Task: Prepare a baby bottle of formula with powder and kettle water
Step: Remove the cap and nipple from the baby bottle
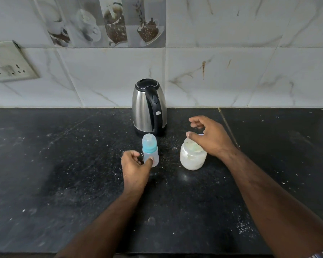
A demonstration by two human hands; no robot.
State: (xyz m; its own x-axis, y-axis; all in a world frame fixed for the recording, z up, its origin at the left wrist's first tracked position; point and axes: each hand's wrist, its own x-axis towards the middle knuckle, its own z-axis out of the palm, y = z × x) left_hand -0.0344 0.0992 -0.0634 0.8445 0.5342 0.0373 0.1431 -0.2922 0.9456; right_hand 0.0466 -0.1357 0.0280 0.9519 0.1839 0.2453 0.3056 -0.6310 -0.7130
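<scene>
Bottle [150, 150] looks light, easy to tip; left hand [134, 169] pinches its lower body loosely. Right hand [208, 137], half open, hovers above jar [193, 155], near the desk's [63, 164] middle.

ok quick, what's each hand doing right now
Left hand: fingers closed on the baby bottle.
Right hand: fingers spread open over the powder jar, thumb at its rim, not gripping.

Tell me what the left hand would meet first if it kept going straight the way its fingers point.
The baby bottle. The left hand points up-counter at its lower body, thumb apparently already touching it. Beyond the bottle in roughly that line stands the kettle, though depth is hard to judge from one view.
</scene>
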